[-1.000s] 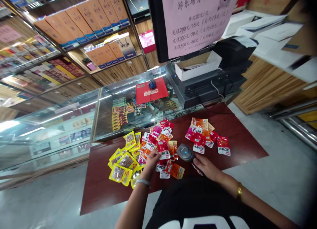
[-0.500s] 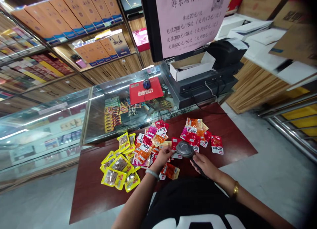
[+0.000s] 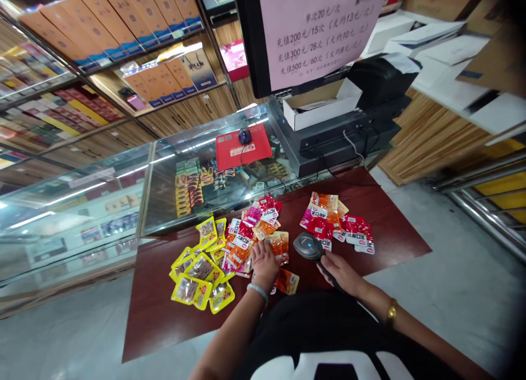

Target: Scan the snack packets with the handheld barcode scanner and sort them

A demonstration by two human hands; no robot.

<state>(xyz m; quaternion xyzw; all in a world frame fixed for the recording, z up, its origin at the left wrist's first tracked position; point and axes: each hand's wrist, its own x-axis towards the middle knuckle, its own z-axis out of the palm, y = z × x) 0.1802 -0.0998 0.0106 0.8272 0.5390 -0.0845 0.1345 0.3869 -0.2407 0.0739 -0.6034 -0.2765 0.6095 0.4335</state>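
Gripping a barcode scanner, the right hand curls its fingers tightly; the left hand reaches over orange sachets, any pinch unclear. Red packets beyond the right fingers look handled; yellow packets left of the left fingers apparently remain.

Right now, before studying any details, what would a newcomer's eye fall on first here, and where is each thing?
Probably the yellow snack packets heaped at the left of the dark red tabletop, beside a pile of red, orange and pink packets. Near the tabletop's middle, the right hand grips a barcode scanner, while the left hand is at that pile. Above, a pink price notice covers much of the monitor.
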